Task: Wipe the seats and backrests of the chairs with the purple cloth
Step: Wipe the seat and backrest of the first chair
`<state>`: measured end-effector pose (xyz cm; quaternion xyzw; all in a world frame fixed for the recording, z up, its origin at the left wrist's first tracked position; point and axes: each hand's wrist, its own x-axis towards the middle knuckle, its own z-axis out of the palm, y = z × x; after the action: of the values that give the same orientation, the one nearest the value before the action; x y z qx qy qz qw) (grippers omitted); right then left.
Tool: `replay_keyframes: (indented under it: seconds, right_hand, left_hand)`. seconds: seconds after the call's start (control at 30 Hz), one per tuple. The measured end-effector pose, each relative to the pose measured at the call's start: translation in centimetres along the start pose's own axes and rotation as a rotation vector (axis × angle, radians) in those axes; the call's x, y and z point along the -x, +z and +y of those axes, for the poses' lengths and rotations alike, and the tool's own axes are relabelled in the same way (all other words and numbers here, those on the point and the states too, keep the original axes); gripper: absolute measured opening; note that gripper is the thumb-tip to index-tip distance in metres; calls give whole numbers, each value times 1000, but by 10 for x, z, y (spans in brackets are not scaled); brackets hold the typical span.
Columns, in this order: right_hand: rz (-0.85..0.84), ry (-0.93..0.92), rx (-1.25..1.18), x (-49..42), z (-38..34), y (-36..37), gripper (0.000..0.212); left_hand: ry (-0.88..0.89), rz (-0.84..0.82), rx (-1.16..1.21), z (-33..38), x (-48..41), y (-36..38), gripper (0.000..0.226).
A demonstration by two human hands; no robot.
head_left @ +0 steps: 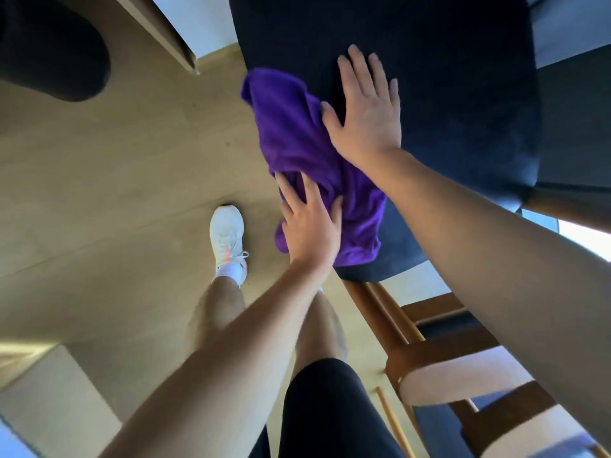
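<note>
The purple cloth lies bunched on the dark chair seat. The left hand presses flat on the cloth's near end; the right hand lies flat at its far edge.

Crumpled purple cloth on dark chair seat

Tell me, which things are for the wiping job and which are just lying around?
For the job: purple cloth; dark blue chair seat it lies on; left hand, pressing flat on the cloth; right hand, flat on the seat at the cloth's edge.
Just around: white shoe; wooden floor; black round thing at top left.
</note>
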<state>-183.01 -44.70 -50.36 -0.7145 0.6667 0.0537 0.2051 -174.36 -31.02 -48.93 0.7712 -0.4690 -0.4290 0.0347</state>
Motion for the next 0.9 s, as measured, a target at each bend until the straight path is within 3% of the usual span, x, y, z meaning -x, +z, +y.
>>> replay_keyframes:
  seconds: [0.17, 0.37, 0.9]
  right_hand:
    - [17, -22, 60, 6, 2, 4, 66]
    - [65, -72, -14, 32, 10, 9, 49]
    - [-75, -87, 12, 110, 19, 8, 43]
  left_hand:
    - [36, 46, 16, -5, -3, 5, 68]
    - [52, 109, 13, -5, -15, 4, 67]
    - [46, 115, 138, -4, -3, 6, 66]
